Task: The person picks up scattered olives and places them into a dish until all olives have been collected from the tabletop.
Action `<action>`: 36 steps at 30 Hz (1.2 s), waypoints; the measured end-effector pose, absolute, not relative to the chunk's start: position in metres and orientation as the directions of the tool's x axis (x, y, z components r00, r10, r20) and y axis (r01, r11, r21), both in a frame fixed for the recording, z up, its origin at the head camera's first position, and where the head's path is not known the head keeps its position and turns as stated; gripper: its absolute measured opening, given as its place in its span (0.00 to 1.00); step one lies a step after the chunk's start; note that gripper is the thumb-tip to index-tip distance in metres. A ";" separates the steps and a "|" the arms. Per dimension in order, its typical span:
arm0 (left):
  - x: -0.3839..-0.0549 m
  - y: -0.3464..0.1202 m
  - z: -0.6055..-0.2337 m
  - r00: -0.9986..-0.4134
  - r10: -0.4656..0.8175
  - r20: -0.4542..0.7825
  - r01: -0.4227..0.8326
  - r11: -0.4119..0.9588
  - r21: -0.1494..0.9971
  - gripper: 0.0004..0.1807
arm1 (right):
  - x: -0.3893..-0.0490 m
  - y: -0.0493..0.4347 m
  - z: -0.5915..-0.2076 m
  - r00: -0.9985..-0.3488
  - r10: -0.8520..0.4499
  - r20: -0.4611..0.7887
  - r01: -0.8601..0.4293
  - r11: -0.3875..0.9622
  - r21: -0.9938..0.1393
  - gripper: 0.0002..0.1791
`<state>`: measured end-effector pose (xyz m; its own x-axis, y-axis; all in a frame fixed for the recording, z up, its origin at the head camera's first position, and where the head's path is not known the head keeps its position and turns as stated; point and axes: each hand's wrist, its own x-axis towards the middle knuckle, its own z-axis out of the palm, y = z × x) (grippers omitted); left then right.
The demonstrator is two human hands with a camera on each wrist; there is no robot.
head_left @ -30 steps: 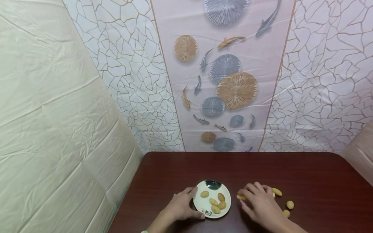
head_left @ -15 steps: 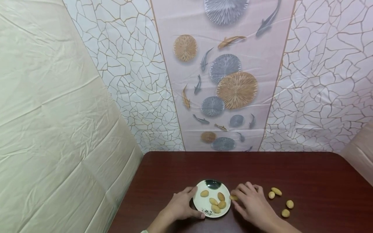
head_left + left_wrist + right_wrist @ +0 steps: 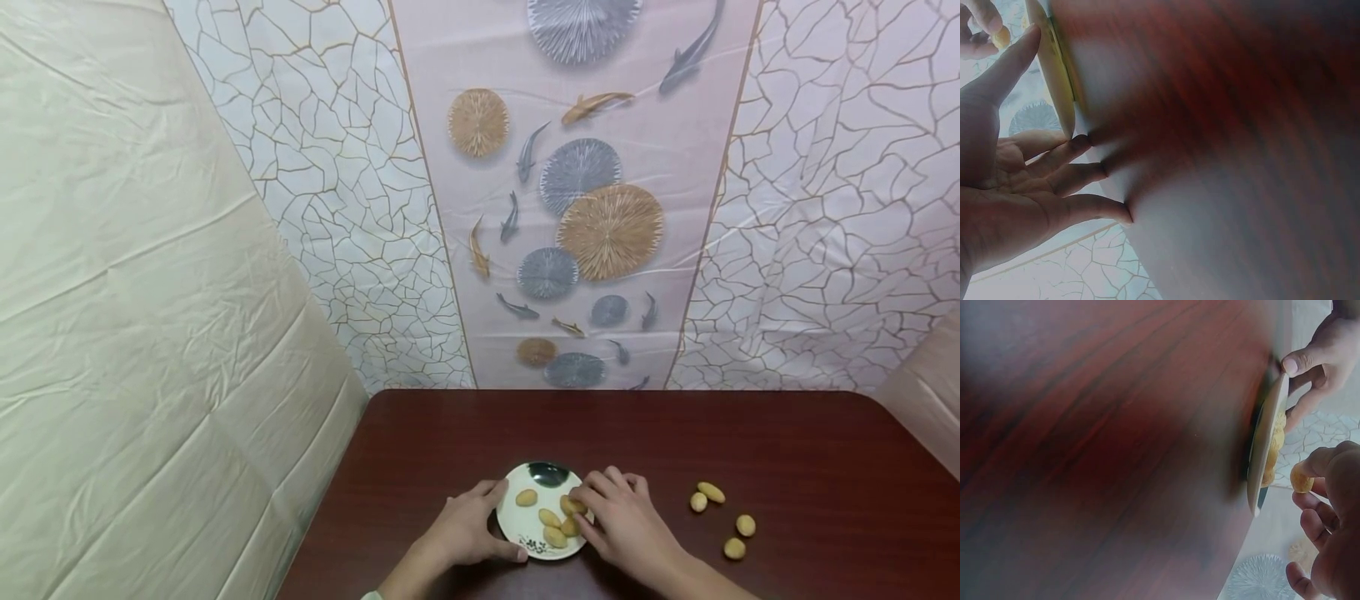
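Observation:
A small white plate (image 3: pixel 512 527) with a dark green patch and a plant print lies on the table, several yellow-brown, nut-like oval pieces (image 3: pixel 555 537) on it. My left hand (image 3: pixel 468 525) holds the plate at its left side, thumb at the near rim and index finger at the far rim. In the left wrist view its other fingertips (image 3: pixel 1105 170) touch the table. My right hand (image 3: pixel 622 517) is over the plate's right edge. Its thumb and index finger pinch one nut-like oval piece (image 3: pixel 1302 478), just above the plate in the right wrist view.
To the right lie loose pieces of the same kind: a long one (image 3: pixel 711 492) beside a small round one (image 3: pixel 698 502), and two round ones nearer, including one (image 3: pixel 734 548) closest to me. The dark red table (image 3: pixel 450 433) ends at a patterned cloth (image 3: pixel 600 358).
My right hand has moved left from beside the loose pieces to over the plate, carrying the pinched oval piece. My left hand and the plate have stayed in place.

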<state>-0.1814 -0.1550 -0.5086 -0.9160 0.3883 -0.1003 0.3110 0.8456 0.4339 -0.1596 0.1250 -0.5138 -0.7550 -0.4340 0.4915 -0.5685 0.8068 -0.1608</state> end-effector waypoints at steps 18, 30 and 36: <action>-0.183 -0.155 -0.508 -0.915 0.391 -0.101 0.316 0.849 0.424 0.64 | -0.175 0.096 -0.523 -0.746 -0.438 0.502 -0.572 0.807 -0.145 0.12; -0.183 -0.155 -0.509 -0.915 0.391 -0.095 0.319 0.848 0.423 0.64 | -0.182 0.089 -0.532 -0.775 -0.429 0.465 -0.553 0.816 -0.168 0.11; -0.183 -0.155 -0.509 -0.917 0.386 -0.104 0.310 0.851 0.424 0.65 | -0.182 0.089 -0.533 -0.783 -0.431 0.448 -0.550 0.817 -0.175 0.11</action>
<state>-0.1827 -0.1549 -0.5093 -0.9165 0.3862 -0.1043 0.3103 0.8510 0.4237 -0.1817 0.0891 -0.5330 -0.7833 -0.4309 0.4481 -0.5497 0.8168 -0.1753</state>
